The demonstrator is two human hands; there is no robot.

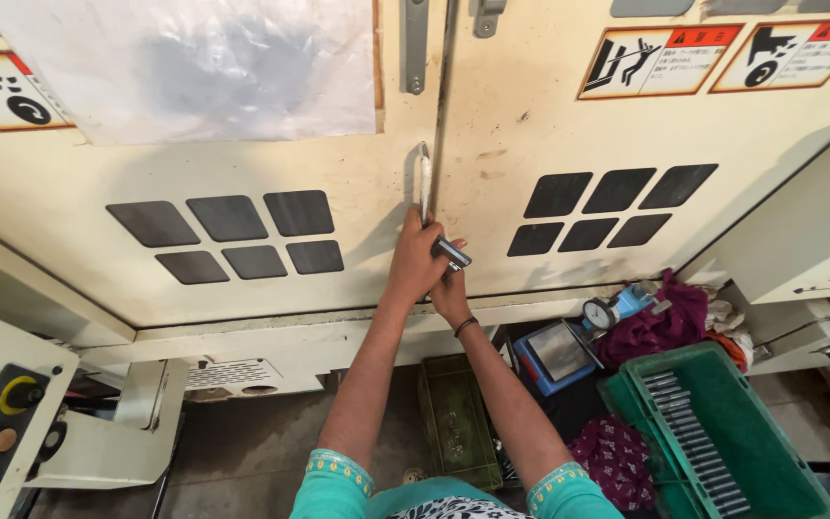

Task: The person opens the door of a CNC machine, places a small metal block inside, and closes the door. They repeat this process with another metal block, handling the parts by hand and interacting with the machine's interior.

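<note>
Cream-painted machine doors [357, 144], meeting at a centre seam. Left hand [415, 261] clenched on the vertical door handle [424, 183] for pull; right hand [451, 288] just below grasps a small dark metal piece [452, 254], keeping it off the floor.

Three rectangular warning labels sit on the cream machine doors [492, 115], each white with an orange-red border and black pictograms: one label [0, 88] at the left door's upper left, two labels [658, 60] [793, 54] side by side at the right door's top. A white plastic-covered sheet [194, 62] covers the left door's top.
</note>
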